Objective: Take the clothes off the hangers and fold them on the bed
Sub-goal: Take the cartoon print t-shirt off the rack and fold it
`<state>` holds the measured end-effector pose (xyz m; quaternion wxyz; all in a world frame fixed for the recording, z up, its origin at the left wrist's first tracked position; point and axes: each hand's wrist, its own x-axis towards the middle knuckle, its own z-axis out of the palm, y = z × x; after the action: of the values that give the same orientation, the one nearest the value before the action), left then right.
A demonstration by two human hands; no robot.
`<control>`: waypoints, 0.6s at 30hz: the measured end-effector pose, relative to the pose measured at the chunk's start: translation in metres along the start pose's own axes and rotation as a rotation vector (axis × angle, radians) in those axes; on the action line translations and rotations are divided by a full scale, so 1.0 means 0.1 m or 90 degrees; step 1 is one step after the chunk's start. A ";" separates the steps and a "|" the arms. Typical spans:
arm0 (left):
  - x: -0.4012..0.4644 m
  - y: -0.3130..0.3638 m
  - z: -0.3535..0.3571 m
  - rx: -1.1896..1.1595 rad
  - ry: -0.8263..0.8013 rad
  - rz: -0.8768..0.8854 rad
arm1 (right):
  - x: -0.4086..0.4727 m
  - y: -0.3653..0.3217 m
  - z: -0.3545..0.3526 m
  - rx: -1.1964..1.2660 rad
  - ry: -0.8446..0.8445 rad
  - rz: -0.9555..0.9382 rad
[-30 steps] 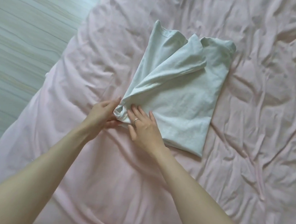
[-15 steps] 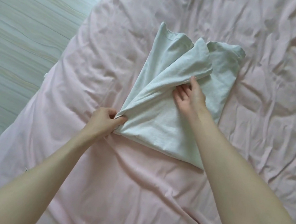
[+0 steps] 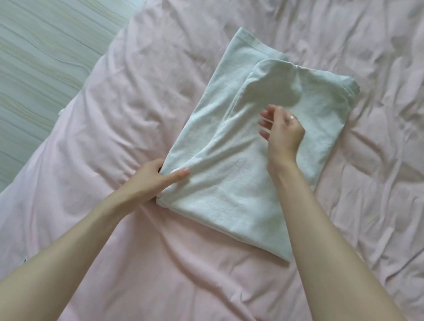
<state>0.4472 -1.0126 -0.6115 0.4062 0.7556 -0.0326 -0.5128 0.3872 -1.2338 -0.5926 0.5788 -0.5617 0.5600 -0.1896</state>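
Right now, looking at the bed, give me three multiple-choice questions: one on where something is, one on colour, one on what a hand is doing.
1. Where does the left hand grip the folded shirt?
A. its near left corner
B. its far right corner
C. its middle

2. What colour is the bedsheet?
A. navy
B. pale pink
C. green

3. What is the right hand doing?
A. clutching a hanger
B. resting on the floor
C. poised over the shirt, holding nothing

Answers: 1 A, thumb and fingers clamp that corner. 2 B, the rumpled sheet is pale pink all over. 3 C, its loosely curled fingers hold nothing.
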 end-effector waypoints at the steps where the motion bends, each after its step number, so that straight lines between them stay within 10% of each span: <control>1: 0.01 0.02 0.01 -0.020 -0.018 -0.009 | 0.00 0.12 -0.14 -0.093 0.061 -0.020; 6: 0.07 0.05 0.07 -0.046 -0.045 -0.069 | -0.16 0.70 -1.00 -0.406 0.209 0.092; 18: -0.16 0.02 0.33 -0.101 0.007 -0.100 | -0.69 0.87 -1.58 -0.018 -0.126 0.362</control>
<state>0.4141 -1.0251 -0.6033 0.4235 0.7241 0.0692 -0.5400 0.1948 -1.2180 -0.5970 0.6525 -0.4058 0.6385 0.0435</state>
